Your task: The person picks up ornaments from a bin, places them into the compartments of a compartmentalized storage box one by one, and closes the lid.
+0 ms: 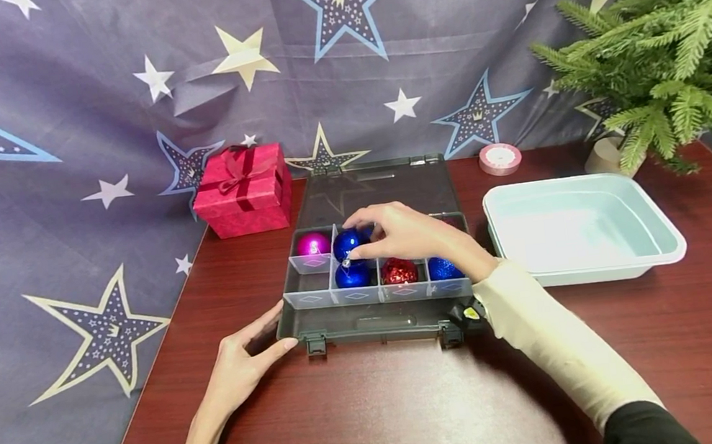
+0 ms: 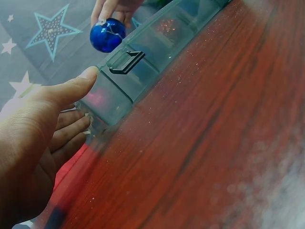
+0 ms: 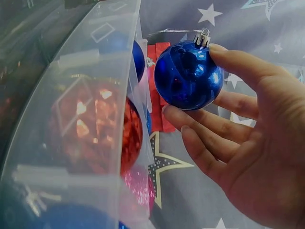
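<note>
My right hand (image 1: 405,231) pinches a shiny blue Christmas ball (image 3: 188,76) between thumb and fingers, its silver cap and thread loop visible. The ball is held above a dark translucent compartment box (image 1: 374,334) whose lid (image 1: 384,183) lies open at the back. Inside sit a pink ball (image 1: 313,244) at the back left, then a blue ball (image 1: 353,276), a red ball (image 1: 399,272) and a glittery blue ball (image 1: 444,268) along the front row. The front-left compartment is empty. With fingers extended, my left hand (image 1: 237,368) touches the box's front-left corner, thumb on its front edge.
To the right stands a pale plastic basin (image 1: 596,273). Behind it are a pink-edged ribbon roll (image 1: 500,159) and an artificial fir tree (image 1: 671,58). A red gift box (image 1: 245,190) with a bow sits at the back left, against a starry curtain (image 1: 132,202).
</note>
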`<action>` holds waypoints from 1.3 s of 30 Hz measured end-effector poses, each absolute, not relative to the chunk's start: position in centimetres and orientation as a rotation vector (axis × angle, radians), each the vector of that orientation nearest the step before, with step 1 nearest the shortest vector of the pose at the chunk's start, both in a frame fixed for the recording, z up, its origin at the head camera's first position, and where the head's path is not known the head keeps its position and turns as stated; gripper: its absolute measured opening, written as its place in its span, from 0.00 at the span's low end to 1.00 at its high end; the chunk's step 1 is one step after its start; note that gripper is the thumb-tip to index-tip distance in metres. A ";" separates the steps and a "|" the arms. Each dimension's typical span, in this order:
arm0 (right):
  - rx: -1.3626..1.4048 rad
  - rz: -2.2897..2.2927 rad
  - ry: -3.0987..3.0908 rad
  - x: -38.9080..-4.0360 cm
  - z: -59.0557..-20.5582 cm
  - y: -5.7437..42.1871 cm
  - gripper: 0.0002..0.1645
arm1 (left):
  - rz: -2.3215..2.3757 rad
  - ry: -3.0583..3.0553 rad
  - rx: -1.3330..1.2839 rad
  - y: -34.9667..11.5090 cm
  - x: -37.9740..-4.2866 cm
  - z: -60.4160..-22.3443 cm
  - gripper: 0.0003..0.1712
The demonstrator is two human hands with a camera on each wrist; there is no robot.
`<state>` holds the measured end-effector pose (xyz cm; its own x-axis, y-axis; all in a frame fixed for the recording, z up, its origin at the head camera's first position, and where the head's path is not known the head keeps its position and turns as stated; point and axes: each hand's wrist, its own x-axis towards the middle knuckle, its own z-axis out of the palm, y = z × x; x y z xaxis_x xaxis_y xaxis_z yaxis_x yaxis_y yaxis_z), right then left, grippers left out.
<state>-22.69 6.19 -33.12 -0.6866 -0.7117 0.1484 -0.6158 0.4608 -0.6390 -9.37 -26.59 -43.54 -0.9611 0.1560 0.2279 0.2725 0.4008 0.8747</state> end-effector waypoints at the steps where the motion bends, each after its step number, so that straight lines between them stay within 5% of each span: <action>1: -1.173 -1.031 2.559 -22.7 -33.1 6.0 0.29 | -1.615 -2.537 -0.390 -26.6 -9.4 -43.5 0.36; 39: -1.170 -0.929 2.639 -22.4 -33.8 0.3 0.32 | -1.538 -2.580 -0.359 -26.5 -9.3 -43.4 0.36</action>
<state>-22.45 0.33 -33.81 -0.6974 -0.7027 0.1410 -0.6359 0.5160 -0.5739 -9.27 -26.53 -43.44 -0.9651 0.1424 0.2198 0.2611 0.4566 0.8505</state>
